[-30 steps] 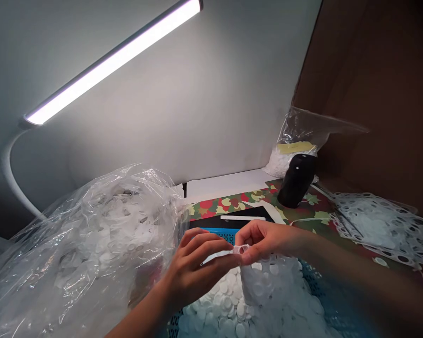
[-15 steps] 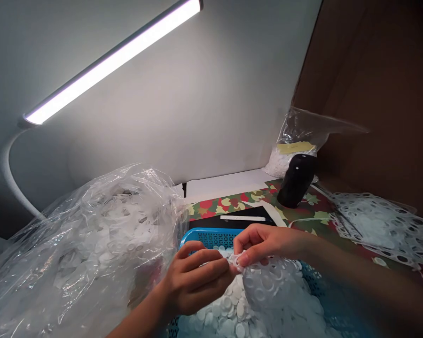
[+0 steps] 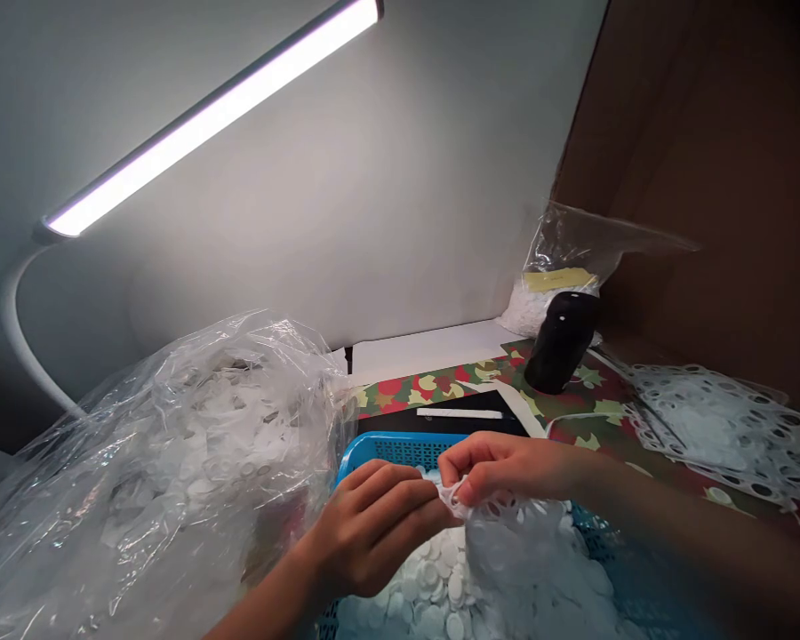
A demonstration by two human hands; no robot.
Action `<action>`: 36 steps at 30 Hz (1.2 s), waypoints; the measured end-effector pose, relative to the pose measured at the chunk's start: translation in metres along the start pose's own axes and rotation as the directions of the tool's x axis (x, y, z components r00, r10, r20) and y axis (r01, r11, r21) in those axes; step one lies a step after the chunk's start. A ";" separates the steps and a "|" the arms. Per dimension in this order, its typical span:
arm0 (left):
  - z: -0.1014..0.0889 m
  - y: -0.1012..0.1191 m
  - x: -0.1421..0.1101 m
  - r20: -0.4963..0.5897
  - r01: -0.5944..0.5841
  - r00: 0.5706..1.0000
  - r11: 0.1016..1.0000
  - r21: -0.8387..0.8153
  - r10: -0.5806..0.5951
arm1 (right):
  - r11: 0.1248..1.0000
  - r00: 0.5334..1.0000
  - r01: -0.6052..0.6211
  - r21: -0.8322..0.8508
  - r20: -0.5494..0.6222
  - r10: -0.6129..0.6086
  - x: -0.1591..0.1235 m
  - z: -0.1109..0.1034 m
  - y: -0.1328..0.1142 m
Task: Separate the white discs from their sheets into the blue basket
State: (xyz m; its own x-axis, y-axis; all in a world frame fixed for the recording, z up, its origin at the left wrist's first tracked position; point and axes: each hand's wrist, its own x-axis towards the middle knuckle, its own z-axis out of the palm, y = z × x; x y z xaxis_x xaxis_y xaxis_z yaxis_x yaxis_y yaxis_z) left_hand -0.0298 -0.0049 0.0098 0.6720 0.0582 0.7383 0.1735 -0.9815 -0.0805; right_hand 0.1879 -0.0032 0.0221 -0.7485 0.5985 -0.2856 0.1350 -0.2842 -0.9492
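Fingers of the left hand and right hand pinch a white perforated foam sheet above the blue plastic basket of white round discs; a hard tug might tear it

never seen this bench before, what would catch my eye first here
A bright lamp bar slants across the upper left. Below it, a big crinkled clear plastic bag fills the lower left. At bottom centre, the left hand and right hand pinch a white perforated sheet over a blue basket of white discs.
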 end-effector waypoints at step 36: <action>0.000 -0.005 0.008 0.554 0.772 0.618 0.298 -0.562 -0.558 | 0.949 0.948 0.313 0.042 -0.078 -0.309 0.002 0.000 0.008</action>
State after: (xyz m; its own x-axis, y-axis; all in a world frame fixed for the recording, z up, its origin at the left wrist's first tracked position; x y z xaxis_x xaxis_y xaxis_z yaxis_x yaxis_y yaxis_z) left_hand -0.0253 0.0009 0.0157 0.7175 0.6842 0.1305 0.1659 -0.3498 0.9220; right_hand 0.1878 -0.0041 0.0137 -0.7005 0.7135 0.0127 -0.1337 -0.1138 -0.9845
